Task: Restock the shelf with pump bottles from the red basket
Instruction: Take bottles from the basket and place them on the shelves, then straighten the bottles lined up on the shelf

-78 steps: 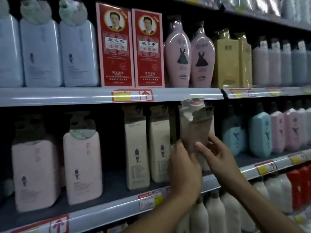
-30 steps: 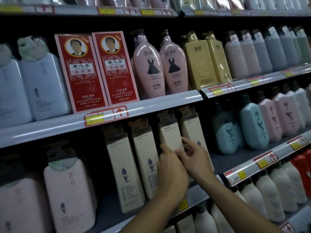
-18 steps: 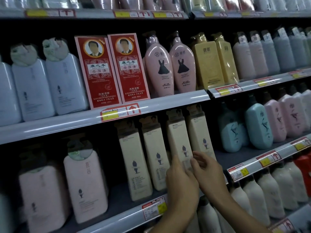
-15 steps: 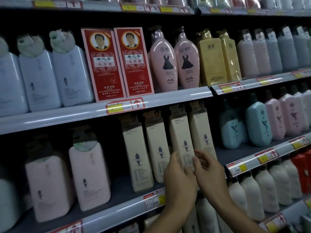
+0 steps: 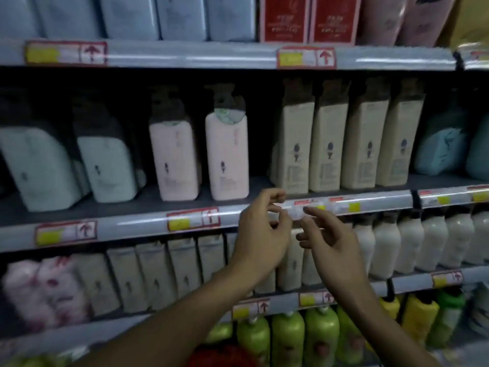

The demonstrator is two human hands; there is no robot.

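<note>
- Change: left hand (image 5: 260,229) and right hand (image 5: 329,242), a moment ago pressed on the third of four cream pump bottles (image 5: 363,144), are now clear of it, in front of the shelf lip (image 5: 137,223).
- Fingers: both hands loosely curled, holding nothing; motion blur leaves the left thumb-and-forefinger contact uncertain.
- Stock: the four cream bottles stand upright, flush, on the middle shelf.
- Reading: this placement looks finished; next bottle to be fetched.
- Supply: red basket (image 5: 222,357) shows only as a red rim at the bottom edge.
- Room: a gap between the cream row and the pink bottles (image 5: 227,154); headroom under the upper shelf lip (image 5: 185,55) is tight.
</note>
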